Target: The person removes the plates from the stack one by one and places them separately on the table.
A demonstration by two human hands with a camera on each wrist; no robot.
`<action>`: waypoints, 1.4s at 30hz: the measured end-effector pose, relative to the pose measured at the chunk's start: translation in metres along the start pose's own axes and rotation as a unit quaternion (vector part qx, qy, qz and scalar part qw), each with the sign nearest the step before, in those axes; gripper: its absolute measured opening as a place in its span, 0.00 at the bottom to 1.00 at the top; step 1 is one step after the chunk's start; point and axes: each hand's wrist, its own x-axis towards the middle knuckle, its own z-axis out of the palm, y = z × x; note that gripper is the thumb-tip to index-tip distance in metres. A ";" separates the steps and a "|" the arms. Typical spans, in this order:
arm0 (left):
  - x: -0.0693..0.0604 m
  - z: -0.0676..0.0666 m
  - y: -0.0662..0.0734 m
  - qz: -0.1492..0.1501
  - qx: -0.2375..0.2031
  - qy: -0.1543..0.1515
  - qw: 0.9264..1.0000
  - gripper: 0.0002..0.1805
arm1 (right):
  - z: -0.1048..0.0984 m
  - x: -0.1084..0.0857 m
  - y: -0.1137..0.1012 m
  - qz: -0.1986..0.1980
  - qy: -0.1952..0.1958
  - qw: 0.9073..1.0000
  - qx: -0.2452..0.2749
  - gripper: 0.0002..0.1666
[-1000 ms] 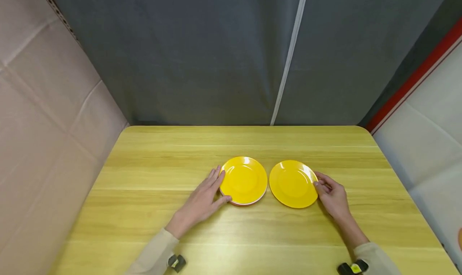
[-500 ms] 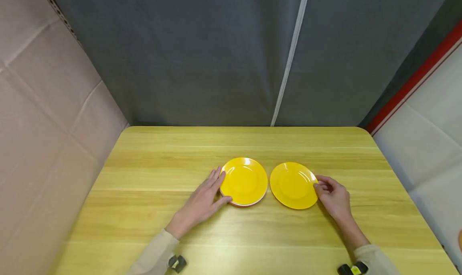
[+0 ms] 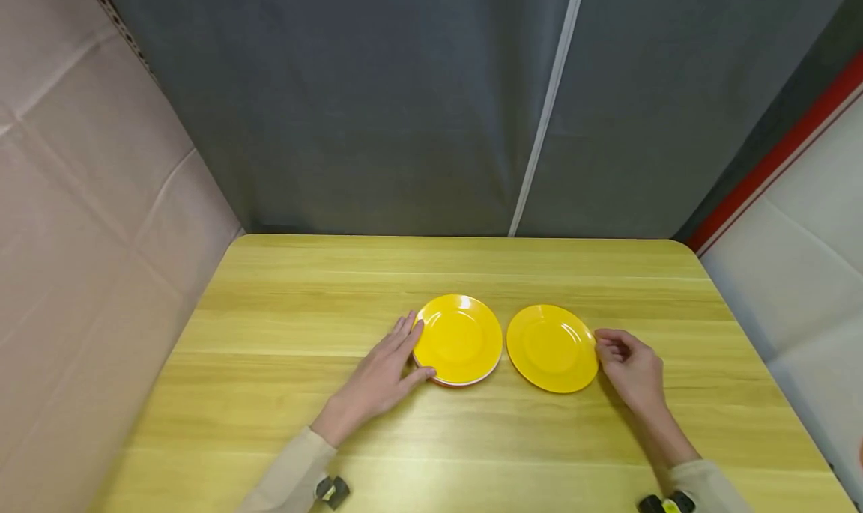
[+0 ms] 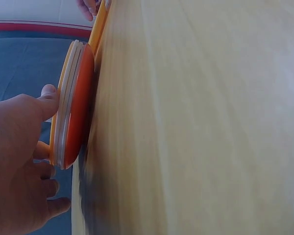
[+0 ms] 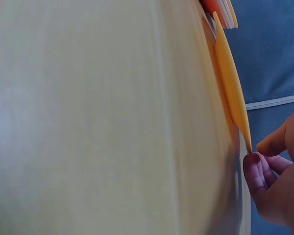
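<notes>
A stack of plates (image 3: 457,339), yellow on top with pale rims and an orange-red one (image 4: 80,107) at the bottom, lies on the table. My left hand (image 3: 377,374) rests spread against its left edge, thumb and fingers touching the rim. Just right of the stack, separated by a narrow gap, lies a single yellow plate (image 3: 552,348). My right hand (image 3: 632,371) is at that plate's right edge, fingers loosely bent. In the right wrist view the thumb stands off the rim of the yellow plate (image 5: 232,81), and the fingertips (image 5: 251,157) are right at its edge.
The wood-patterned table (image 3: 303,273) ends at a dark grey curtain (image 3: 371,108) behind. A pale cloth wall (image 3: 88,221) stands on the left, and a white panel with a red band (image 3: 775,161) on the right.
My right thumb has come off the top of the single plate's rim, and that hand has shifted slightly right. The left hand keeps its place on the stack.
</notes>
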 end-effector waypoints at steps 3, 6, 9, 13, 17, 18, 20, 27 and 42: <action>-0.001 0.000 0.000 0.001 0.001 0.000 1.000 0.47 | -0.001 0.001 -0.001 -0.008 -0.003 1.000 -0.010 0.10; -0.001 0.000 0.001 0.002 0.003 0.002 1.000 0.47 | -0.002 0.002 -0.002 -0.014 -0.003 1.000 -0.009 0.10; -0.001 0.000 0.001 0.001 0.002 0.003 1.000 0.47 | -0.002 0.003 -0.005 -0.017 -0.006 1.000 -0.004 0.10; 0.000 0.002 0.001 0.000 0.004 0.003 1.000 0.47 | -0.001 0.004 -0.010 -0.018 -0.009 1.000 0.008 0.09; 0.002 0.003 0.001 0.001 0.004 0.004 1.000 0.47 | 0.000 0.004 -0.015 -0.020 -0.012 1.000 0.019 0.08; 0.002 0.003 0.001 0.001 0.004 0.004 1.000 0.47 | 0.000 0.004 -0.017 -0.019 -0.015 0.999 0.022 0.08; 0.002 0.004 0.001 0.001 0.004 0.004 1.000 0.47 | 0.001 0.004 -0.020 -0.021 -0.022 0.999 0.031 0.09; 0.003 0.005 0.001 -0.003 0.006 0.004 1.000 0.47 | 0.003 0.005 -0.030 -0.026 -0.048 0.997 0.059 0.11; 0.003 0.005 0.000 -0.004 0.000 0.007 1.000 0.47 | 0.022 0.006 -0.054 -0.025 -0.092 0.991 0.092 0.12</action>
